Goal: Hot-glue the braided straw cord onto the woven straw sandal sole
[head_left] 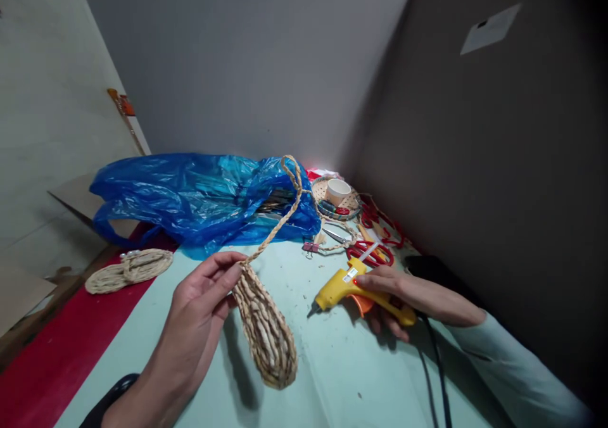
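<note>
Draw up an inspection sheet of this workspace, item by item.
Surface: green sheet, dark specks on it; red strip along the left.
Job's things: braid, coiled into an oval with a loose tail; yellow glue gun.
Clutter: blue bag, scissors, cup in a round tray; woven piece on the red strip.
Hands: left hand pinches the braid; right hand grips the glue gun.
Cables: black cable running from near the glue gun to the bottom edge.
Surroundings: grey wall behind; white label on the right wall.

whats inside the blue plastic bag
At the right end of the blue plastic bag, thin dark strips show through its opening; I can't tell what they are. Further contents are hidden by the crumpled plastic.
</note>
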Tool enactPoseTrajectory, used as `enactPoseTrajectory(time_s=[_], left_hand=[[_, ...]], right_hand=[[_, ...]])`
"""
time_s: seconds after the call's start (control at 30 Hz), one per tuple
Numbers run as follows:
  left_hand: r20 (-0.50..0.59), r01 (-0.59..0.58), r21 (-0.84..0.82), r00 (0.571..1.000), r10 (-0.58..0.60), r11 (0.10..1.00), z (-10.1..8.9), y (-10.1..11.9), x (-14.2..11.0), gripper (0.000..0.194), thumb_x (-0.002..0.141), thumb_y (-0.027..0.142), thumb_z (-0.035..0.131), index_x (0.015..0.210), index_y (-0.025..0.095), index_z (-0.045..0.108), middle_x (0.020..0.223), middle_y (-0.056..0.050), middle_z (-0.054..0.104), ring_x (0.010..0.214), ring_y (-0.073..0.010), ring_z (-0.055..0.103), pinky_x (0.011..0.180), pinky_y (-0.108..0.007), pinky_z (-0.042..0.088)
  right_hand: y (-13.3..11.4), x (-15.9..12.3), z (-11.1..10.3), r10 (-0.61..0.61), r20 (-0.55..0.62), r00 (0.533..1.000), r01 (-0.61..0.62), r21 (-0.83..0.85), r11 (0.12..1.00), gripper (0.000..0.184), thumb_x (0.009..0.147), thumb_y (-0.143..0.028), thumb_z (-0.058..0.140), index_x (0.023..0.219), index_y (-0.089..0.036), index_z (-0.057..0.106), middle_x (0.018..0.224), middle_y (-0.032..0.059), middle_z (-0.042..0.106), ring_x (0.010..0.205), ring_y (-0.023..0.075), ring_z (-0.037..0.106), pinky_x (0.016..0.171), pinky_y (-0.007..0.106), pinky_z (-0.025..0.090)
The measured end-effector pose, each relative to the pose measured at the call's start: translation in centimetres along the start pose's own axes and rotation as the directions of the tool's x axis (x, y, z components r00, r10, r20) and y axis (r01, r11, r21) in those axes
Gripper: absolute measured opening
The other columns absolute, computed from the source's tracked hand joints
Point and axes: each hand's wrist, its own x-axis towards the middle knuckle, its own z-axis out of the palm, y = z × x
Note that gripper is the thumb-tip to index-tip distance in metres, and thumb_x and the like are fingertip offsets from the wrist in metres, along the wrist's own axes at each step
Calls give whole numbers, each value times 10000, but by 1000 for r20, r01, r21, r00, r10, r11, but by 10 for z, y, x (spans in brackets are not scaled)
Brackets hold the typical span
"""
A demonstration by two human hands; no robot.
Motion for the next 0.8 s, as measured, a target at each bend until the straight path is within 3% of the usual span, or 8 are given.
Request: enactPoseTrajectory(time_s=[0.1,0.23,0.33,0.37,0.4,0.5,0.6,0.8], left_hand=[[21,11,9,1000,-11,1000,1,-2,-5,236,669,314,883,835,206,755,761,7,694,708,-107,602,632,-139,513],[35,54,74,998,-57,996,4,-4,-13,276,687,361,874,907,235,764,785,7,701,728,-116,603,649,-149,509],[75,43,132,996,-53,990,7,-4,-18,236,705,341,861,903,242,777,875,-10,737,795,-147,641,704,-182,525],[88,27,157,995,-42,987,8,-5,-20,215,708,336,859,890,248,783,907,-10,746,815,-152,652,720,-184,525],[100,12,182,995,-31,983,8,-5,-20,196,712,334,856,879,254,790,930,-8,753,832,-157,659,733,-185,525],[113,-7,238,993,-21,971,6,-8,-20,170,721,356,849,863,272,810,945,-8,766,864,-170,669,753,-185,523],[97,-15,288,995,-14,957,4,-12,-18,164,728,385,838,860,287,826,949,-18,781,891,-187,672,756,-186,518],[81,-75,418,996,45,905,5,-14,-14,126,724,405,824,808,313,841,908,-22,806,906,-223,692,777,-216,521]], right_hand=[[-4,-6,3,-51,-229,972,-1,-221,975,493,910,-620,538,691,-184,612,625,37,611,556,176,564,507,270,395],[-33,-16,16,-211,-464,860,27,-372,928,295,944,-470,555,881,-190,625,776,75,625,731,239,580,627,324,422],[-65,-14,33,-319,-407,856,218,-275,936,358,989,-525,501,1178,-248,628,1068,58,694,867,198,652,696,281,500],[-72,-10,39,-349,-334,876,351,-57,935,353,984,-485,549,1229,-242,623,1148,61,689,940,199,661,732,275,517],[-78,-6,44,-381,-293,877,425,103,899,314,972,-444,594,1196,-232,654,1140,52,694,957,191,660,754,267,521],[-80,7,55,-413,-366,834,540,384,749,184,914,-356,703,979,-186,726,936,21,709,804,142,638,729,249,514],[-71,12,60,-436,-423,794,595,400,697,145,893,-328,737,866,-186,735,816,-10,667,704,110,585,676,233,492],[-62,3,62,-571,-391,721,682,260,684,115,978,-245,648,979,-208,757,990,17,732,969,144,670,870,240,513]])
